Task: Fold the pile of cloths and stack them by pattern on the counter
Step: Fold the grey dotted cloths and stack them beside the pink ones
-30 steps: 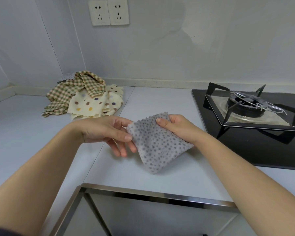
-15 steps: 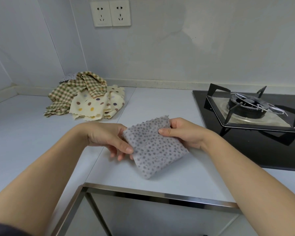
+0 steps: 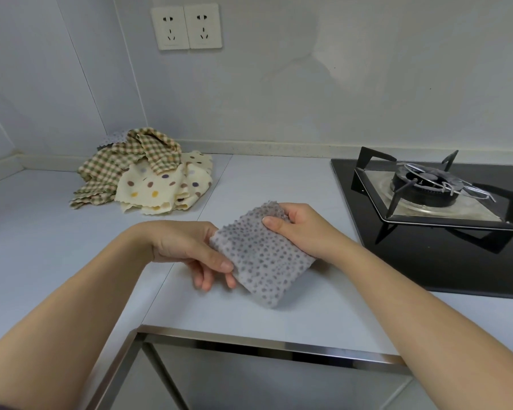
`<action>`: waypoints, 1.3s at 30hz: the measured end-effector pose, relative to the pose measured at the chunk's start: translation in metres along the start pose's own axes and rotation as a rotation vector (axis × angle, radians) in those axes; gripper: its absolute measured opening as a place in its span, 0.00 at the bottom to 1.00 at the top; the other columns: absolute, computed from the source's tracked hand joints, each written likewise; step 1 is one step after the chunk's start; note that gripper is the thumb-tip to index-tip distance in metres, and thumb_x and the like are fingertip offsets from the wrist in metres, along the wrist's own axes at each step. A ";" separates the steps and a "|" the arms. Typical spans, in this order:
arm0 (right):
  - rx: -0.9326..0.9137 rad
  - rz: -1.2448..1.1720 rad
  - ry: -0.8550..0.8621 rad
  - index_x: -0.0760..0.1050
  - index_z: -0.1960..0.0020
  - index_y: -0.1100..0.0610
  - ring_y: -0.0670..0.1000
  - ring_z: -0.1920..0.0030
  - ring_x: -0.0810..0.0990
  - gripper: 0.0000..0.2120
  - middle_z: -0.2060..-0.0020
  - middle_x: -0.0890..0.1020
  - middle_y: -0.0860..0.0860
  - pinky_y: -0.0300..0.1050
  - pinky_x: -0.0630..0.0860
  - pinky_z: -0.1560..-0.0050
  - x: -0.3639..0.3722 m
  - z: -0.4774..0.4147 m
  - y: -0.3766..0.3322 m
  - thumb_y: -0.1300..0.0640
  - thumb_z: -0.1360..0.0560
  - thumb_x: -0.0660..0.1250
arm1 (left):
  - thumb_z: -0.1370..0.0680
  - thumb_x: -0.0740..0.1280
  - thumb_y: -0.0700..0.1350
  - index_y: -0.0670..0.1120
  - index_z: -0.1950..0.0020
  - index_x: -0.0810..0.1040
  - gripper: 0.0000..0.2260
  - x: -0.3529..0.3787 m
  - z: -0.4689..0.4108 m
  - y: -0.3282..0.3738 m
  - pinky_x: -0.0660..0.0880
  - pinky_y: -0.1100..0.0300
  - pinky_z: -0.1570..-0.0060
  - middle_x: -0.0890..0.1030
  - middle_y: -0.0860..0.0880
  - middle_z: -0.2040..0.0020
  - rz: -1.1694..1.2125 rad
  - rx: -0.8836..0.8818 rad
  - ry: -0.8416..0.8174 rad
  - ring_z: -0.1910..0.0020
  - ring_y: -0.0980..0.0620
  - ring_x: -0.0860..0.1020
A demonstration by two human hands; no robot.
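Our left hand (image 3: 187, 247) pinches the near left edge of a grey spotted cloth (image 3: 261, 261), thumb on top and fingers curled beneath. Our right hand (image 3: 302, 229) grips its far corner, thumb over the top and fingers behind. The cloth looks folded, and we judge the main risk to be that fold springing open. It is small and soft and held by two edges only, so if either hand loosens before it lies flat, the layers may slip apart and need folding again. A second risk is where it lands. The stove (image 3: 427, 196) sits close on the right, and a cloth set too far that way could lie over its black glass. The front lip of the surface (image 3: 279, 179) is also near, so a careless drop could leave a corner hanging over. A third risk is sorting. The pile (image 3: 142, 173) at the back left mixes checked and cream spotted cloths, with a scrap of grey behind, so a stack begun too close could get muddled with unfolded ones. As for position, the cloth stretches slantwise between both hands, its low corner toward us. We cannot tell whether that corner hangs just above the surface or brushes it. The cloth is well apart from the pile and nearer the stove.
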State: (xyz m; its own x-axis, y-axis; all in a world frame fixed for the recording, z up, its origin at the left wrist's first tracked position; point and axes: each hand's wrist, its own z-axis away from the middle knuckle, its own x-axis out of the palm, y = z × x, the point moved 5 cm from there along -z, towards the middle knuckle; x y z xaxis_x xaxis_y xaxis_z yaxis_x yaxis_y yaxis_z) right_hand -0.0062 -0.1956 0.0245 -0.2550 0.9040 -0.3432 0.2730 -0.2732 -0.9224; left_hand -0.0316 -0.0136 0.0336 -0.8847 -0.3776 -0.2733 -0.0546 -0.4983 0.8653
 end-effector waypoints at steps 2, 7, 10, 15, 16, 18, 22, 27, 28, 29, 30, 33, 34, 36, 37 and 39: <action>0.004 -0.008 -0.004 0.78 0.54 0.48 0.38 0.58 0.82 0.05 0.60 0.83 0.41 0.33 0.75 0.55 -0.004 0.000 -0.001 0.57 0.22 0.66 | 0.32 0.76 0.55 0.48 0.52 0.85 0.14 -0.009 0.004 0.000 0.79 0.61 0.61 0.84 0.45 0.50 0.025 0.021 0.067 0.64 0.52 0.82; 0.019 0.024 0.036 0.79 0.49 0.54 0.48 0.50 0.83 0.05 0.52 0.85 0.50 0.46 0.78 0.45 -0.013 -0.001 0.006 0.55 0.22 0.66 | 0.34 0.77 0.55 0.45 0.53 0.81 0.17 -0.024 0.012 -0.010 0.80 0.59 0.58 0.83 0.44 0.52 0.113 0.035 0.288 0.56 0.48 0.82; -0.014 0.024 0.140 0.80 0.48 0.51 0.49 0.48 0.83 0.05 0.51 0.85 0.49 0.49 0.78 0.43 -0.015 -0.003 0.010 0.53 0.21 0.65 | 0.29 0.74 0.47 0.44 0.49 0.72 0.15 -0.024 -0.002 -0.011 0.82 0.54 0.53 0.81 0.41 0.51 0.435 0.115 0.568 0.53 0.45 0.82; -0.067 0.016 0.349 0.75 0.51 0.44 0.41 0.50 0.80 0.04 0.53 0.82 0.41 0.39 0.75 0.48 -0.021 -0.003 0.005 0.53 0.20 0.63 | 0.23 0.66 0.44 0.40 0.41 0.76 0.14 -0.001 -0.035 0.000 0.80 0.55 0.50 0.82 0.43 0.43 0.856 0.142 0.636 0.46 0.47 0.81; -0.073 0.005 0.383 0.75 0.51 0.45 0.41 0.50 0.80 0.04 0.54 0.81 0.41 0.38 0.75 0.49 -0.022 -0.003 0.004 0.53 0.20 0.63 | 0.23 0.66 0.43 0.40 0.42 0.76 0.12 0.002 -0.038 0.000 0.80 0.56 0.51 0.82 0.42 0.44 0.859 0.115 0.649 0.47 0.48 0.81; -0.081 -0.021 0.445 0.76 0.50 0.49 0.42 0.51 0.80 0.04 0.54 0.81 0.43 0.38 0.76 0.50 -0.025 -0.002 0.005 0.53 0.20 0.62 | 0.22 0.66 0.44 0.39 0.43 0.78 0.11 0.003 -0.040 -0.003 0.81 0.56 0.52 0.83 0.42 0.46 0.755 0.073 0.708 0.49 0.48 0.83; -0.097 0.030 0.545 0.76 0.49 0.59 0.44 0.54 0.80 0.09 0.57 0.81 0.47 0.38 0.76 0.52 -0.028 -0.003 0.005 0.53 0.20 0.62 | 0.21 0.65 0.48 0.38 0.48 0.80 0.13 -0.002 -0.034 -0.001 0.81 0.58 0.65 0.85 0.41 0.53 0.523 0.069 0.946 0.62 0.49 0.84; -0.067 0.038 0.585 0.76 0.47 0.60 0.44 0.55 0.79 0.11 0.55 0.82 0.50 0.31 0.73 0.56 -0.022 -0.001 0.007 0.53 0.19 0.61 | 0.18 0.60 0.49 0.40 0.54 0.74 0.13 -0.004 -0.037 -0.004 0.79 0.44 0.56 0.80 0.41 0.54 0.398 0.045 1.150 0.57 0.44 0.80; -0.066 0.038 0.591 0.76 0.48 0.60 0.45 0.54 0.79 0.11 0.55 0.82 0.50 0.33 0.74 0.55 -0.021 0.000 0.008 0.53 0.19 0.61 | 0.18 0.59 0.48 0.43 0.56 0.72 0.12 -0.004 -0.037 -0.004 0.79 0.43 0.55 0.79 0.42 0.55 0.363 0.018 1.194 0.57 0.44 0.78; -0.069 0.035 0.597 0.76 0.48 0.60 0.46 0.54 0.79 0.11 0.56 0.82 0.50 0.36 0.75 0.54 -0.018 0.001 0.007 0.52 0.19 0.61 | 0.18 0.58 0.49 0.44 0.57 0.71 0.12 -0.002 -0.036 -0.003 0.79 0.46 0.61 0.77 0.44 0.57 0.313 -0.016 1.240 0.60 0.46 0.77; -0.077 0.039 0.606 0.76 0.50 0.60 0.47 0.55 0.79 0.11 0.57 0.82 0.51 0.39 0.75 0.54 -0.016 0.001 0.005 0.52 0.19 0.61 | 0.17 0.56 0.49 0.44 0.57 0.70 0.12 -0.001 -0.035 -0.002 0.76 0.52 0.68 0.75 0.46 0.59 0.260 -0.044 1.284 0.63 0.48 0.75; -0.126 0.038 0.627 0.74 0.53 0.60 0.44 0.61 0.77 0.11 0.60 0.81 0.51 0.38 0.74 0.57 -0.011 0.003 -0.002 0.53 0.20 0.61 | 0.17 0.55 0.50 0.41 0.57 0.70 0.15 0.001 -0.031 0.003 0.67 0.58 0.70 0.72 0.48 0.63 0.041 -0.028 1.378 0.64 0.48 0.71; -0.139 0.016 0.634 0.74 0.54 0.59 0.42 0.61 0.77 0.11 0.61 0.80 0.50 0.37 0.73 0.58 -0.011 0.005 -0.003 0.53 0.19 0.61 | 0.17 0.55 0.51 0.41 0.60 0.68 0.17 0.000 -0.029 0.005 0.64 0.59 0.69 0.71 0.48 0.65 -0.031 -0.013 1.396 0.64 0.49 0.69; -0.140 -0.038 0.647 0.74 0.54 0.59 0.41 0.61 0.76 0.10 0.61 0.80 0.49 0.36 0.73 0.57 -0.012 0.006 -0.004 0.53 0.19 0.61 | 0.19 0.58 0.56 0.41 0.63 0.65 0.21 -0.005 -0.028 0.002 0.63 0.60 0.70 0.67 0.47 0.68 -0.023 0.036 1.368 0.68 0.50 0.66; -0.128 -0.061 0.639 0.73 0.54 0.58 0.40 0.61 0.76 0.10 0.60 0.79 0.48 0.35 0.73 0.57 -0.012 0.006 -0.003 0.53 0.19 0.61 | 0.21 0.60 0.59 0.39 0.63 0.66 0.24 -0.008 -0.030 -0.001 0.65 0.61 0.69 0.68 0.47 0.68 0.049 0.066 1.318 0.68 0.51 0.67; -0.094 -0.110 0.594 0.73 0.53 0.52 0.36 0.58 0.77 0.06 0.58 0.80 0.43 0.30 0.73 0.55 -0.011 0.005 0.002 0.53 0.19 0.61 | 0.26 0.63 0.65 0.34 0.57 0.71 0.30 -0.012 -0.035 -0.002 0.70 0.53 0.62 0.73 0.43 0.64 0.219 0.121 1.208 0.64 0.50 0.72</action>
State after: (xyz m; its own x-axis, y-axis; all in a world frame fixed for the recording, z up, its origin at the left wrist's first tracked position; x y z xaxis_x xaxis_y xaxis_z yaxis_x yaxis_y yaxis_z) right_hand -0.0076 -0.2076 0.0255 0.2675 0.9614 -0.0645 0.3618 -0.1622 -0.9180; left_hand -0.0049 -0.0354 0.0207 0.1112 -0.9549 -0.2752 -0.0582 -0.2827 0.9574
